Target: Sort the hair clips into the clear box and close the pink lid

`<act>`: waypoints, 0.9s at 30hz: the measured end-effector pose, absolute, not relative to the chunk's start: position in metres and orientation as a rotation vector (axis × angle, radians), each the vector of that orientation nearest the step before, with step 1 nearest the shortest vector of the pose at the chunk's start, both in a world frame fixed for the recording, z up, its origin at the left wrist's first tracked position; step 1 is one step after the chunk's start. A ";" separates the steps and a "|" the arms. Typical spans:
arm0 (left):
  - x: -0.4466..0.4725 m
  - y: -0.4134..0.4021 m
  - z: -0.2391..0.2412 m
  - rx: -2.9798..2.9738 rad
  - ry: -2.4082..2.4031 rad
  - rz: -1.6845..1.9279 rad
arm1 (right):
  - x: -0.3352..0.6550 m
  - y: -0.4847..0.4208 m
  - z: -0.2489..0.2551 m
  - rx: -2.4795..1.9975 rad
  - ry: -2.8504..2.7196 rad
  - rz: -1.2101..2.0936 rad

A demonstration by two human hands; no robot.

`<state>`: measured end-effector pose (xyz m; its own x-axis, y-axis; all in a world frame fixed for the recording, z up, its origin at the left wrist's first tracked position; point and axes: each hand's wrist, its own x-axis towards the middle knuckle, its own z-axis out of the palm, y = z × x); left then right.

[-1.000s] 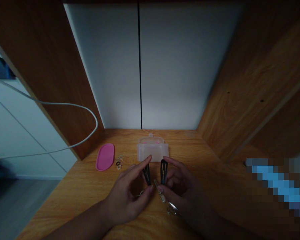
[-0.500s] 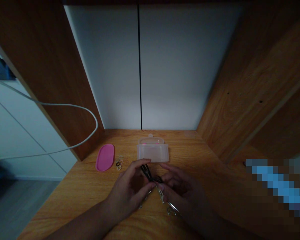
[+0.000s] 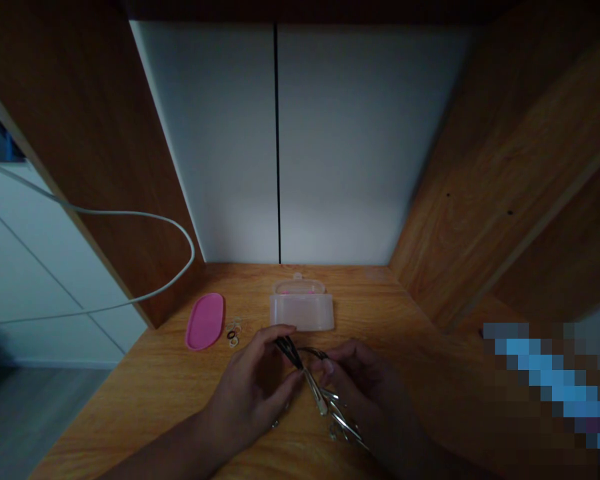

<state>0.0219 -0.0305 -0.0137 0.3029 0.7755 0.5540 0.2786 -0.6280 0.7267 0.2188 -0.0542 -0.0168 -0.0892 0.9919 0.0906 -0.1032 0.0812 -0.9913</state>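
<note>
My left hand [image 3: 253,393] pinches a bunch of dark hair clips [image 3: 291,350] between thumb and fingers, over the wooden desk [image 3: 170,400]. Close beside it, my right hand [image 3: 365,383] has its fingers curled on the other end of the clips, where silver clips [image 3: 330,403] stick out toward me. The two hands almost touch. A clear plastic box [image 3: 303,312] stands just beyond the hands, its lid open behind it.
A pink oval lid [image 3: 205,321] lies to the left, with several small hair rings [image 3: 233,331] beside it. A white cable [image 3: 130,217] loops at the left. Wooden side walls and a white back panel enclose the desk. A blurred blue patch sits at the right.
A second ago each hand held one black clip upright and apart. The hands have come together and the clips are now gathered into one bunch. The view tilted down slightly.
</note>
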 end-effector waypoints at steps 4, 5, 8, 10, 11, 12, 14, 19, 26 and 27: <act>0.022 -0.029 -0.016 2.081 0.949 1.326 | 0.219 -0.054 -0.016 -1.013 -1.290 1.171; 0.022 -0.029 -0.017 2.075 0.959 1.331 | 0.219 -0.054 -0.016 -1.006 -1.300 1.137; 0.022 -0.029 -0.017 2.062 0.985 1.339 | 0.220 -0.052 -0.016 -0.996 -1.347 1.025; 0.021 -0.030 -0.017 2.060 0.989 1.349 | 0.220 -0.052 -0.015 -0.985 -1.398 0.946; 0.021 -0.030 -0.016 2.059 0.991 1.358 | 0.221 -0.051 -0.014 -0.977 -1.415 0.908; 0.020 -0.030 -0.015 2.061 0.993 1.365 | 0.221 -0.051 -0.013 -0.973 -1.426 0.877; 0.019 -0.030 -0.014 2.062 0.988 1.359 | 0.221 -0.052 -0.010 -0.973 -1.424 0.843; 0.019 -0.029 -0.012 1.979 0.900 1.332 | 0.219 -0.053 -0.009 -1.040 -1.421 0.899; 0.015 -0.027 -0.010 1.983 0.985 1.399 | 0.215 -0.055 -0.009 -1.122 -1.218 1.152; 0.014 -0.026 -0.011 1.983 1.010 1.416 | 0.215 -0.055 -0.008 -1.108 -1.176 1.165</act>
